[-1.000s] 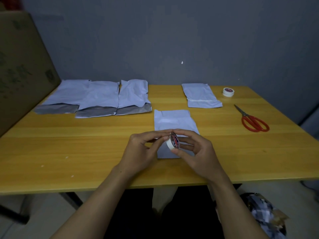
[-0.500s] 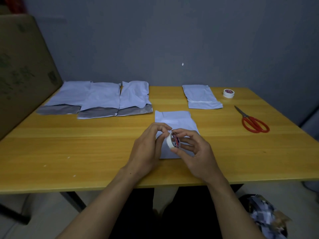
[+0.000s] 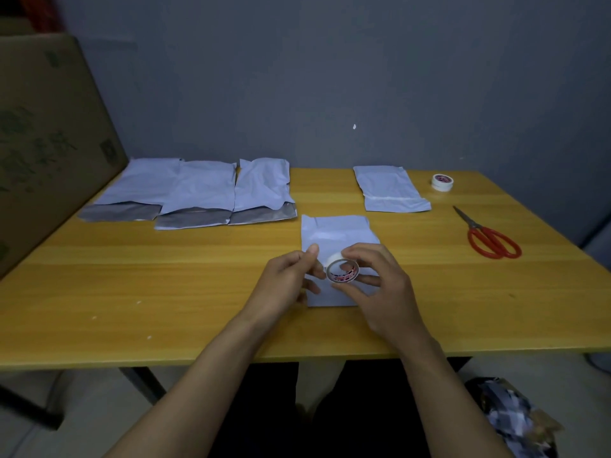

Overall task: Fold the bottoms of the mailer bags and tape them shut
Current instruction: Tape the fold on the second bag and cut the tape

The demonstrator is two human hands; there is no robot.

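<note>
Over the nearest of five pale mailer bags (image 3: 337,230), left hand (image 3: 285,283) and right hand (image 3: 387,294) pinch one of two white tape rolls (image 3: 334,259).

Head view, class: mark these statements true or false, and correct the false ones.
1. The right hand holds a tape roll. True.
2. The scissors lie on a mailer bag. False: the scissors lie on the bare table, right of the bags.
3. Three mailer bags lie side by side at far left. True.
4. Only one tape roll is in view. False: a second tape roll sits near the far right corner.
</note>
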